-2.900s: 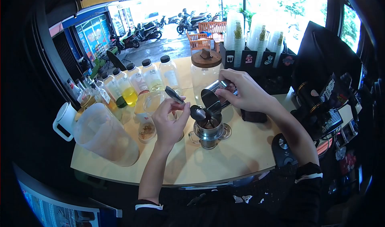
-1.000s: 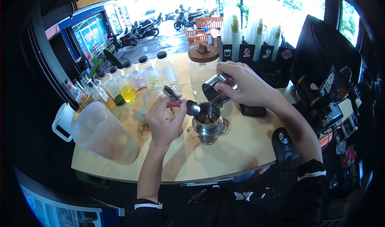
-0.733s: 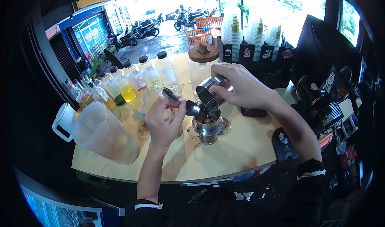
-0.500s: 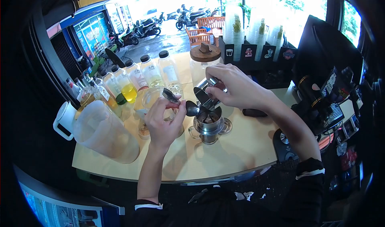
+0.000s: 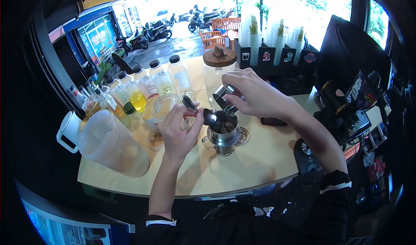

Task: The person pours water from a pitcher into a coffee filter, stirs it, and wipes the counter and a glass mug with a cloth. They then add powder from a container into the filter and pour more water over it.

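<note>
Pinches a spoon [image 5: 209, 117] in the left hand [image 5: 180, 128], near the centre of the frame, at the left rim of a metal filter pot [image 5: 223, 137]. Grips a tilted metal cup [image 5: 220, 97] in the right hand [image 5: 255, 95], just above that opening. Stands upright, that pot, slightly below centre on the bench [image 5: 242, 175]. Best done low and slowly: tip gradually, aim inside the rim, steady the spoon close by. Cannot tell, in such dark detail, whether anything flows.

Pale counter [image 5: 255, 171]: mug [image 5: 224, 149], probably glass; pitcher [image 5: 113, 145], bottles [image 5: 162, 79], lidded jar [image 5: 213, 77].
</note>
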Demonstrator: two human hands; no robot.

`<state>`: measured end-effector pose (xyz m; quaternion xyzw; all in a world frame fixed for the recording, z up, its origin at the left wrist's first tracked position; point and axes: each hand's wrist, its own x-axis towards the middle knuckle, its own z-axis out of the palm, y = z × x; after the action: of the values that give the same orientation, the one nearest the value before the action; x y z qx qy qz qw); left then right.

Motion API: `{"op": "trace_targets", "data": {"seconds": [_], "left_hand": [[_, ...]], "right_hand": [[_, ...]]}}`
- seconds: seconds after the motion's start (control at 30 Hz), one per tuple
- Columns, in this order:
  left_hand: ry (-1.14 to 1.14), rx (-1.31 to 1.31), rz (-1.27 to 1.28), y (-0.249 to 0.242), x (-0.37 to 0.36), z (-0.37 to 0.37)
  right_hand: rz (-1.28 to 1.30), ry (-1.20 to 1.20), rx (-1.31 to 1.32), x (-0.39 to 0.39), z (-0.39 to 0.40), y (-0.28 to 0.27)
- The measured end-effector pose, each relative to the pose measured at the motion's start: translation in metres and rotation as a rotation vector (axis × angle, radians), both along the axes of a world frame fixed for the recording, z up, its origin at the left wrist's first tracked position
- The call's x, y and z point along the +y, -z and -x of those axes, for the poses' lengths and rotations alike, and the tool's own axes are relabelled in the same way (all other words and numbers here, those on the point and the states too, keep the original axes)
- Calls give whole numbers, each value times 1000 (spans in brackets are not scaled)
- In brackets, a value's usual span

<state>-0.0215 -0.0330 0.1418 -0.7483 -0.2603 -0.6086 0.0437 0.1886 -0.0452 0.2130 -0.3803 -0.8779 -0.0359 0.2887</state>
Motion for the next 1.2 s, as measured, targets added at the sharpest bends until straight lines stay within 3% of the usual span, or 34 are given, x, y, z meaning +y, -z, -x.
{"op": "trace_targets", "data": {"seconds": [0.47, 0.87, 1.07, 1.13, 1.2], "left_hand": [[-10, 27, 49, 0, -1, -7], [-14, 64, -43, 4, 1, -4], [4, 52, -79, 7, 3, -4], [-4, 60, -79, 6, 1, -4], [-14, 69, -80, 7, 0, -3]], "right_hand": [[92, 9, -38, -19, -9, -9], [-38, -51, -74, -23, -2, -7], [155, 97, 380, -20, -36, 16], [254, 227, 618, -17, -54, 36], [290, 186, 768, -9, -75, 67]]}}
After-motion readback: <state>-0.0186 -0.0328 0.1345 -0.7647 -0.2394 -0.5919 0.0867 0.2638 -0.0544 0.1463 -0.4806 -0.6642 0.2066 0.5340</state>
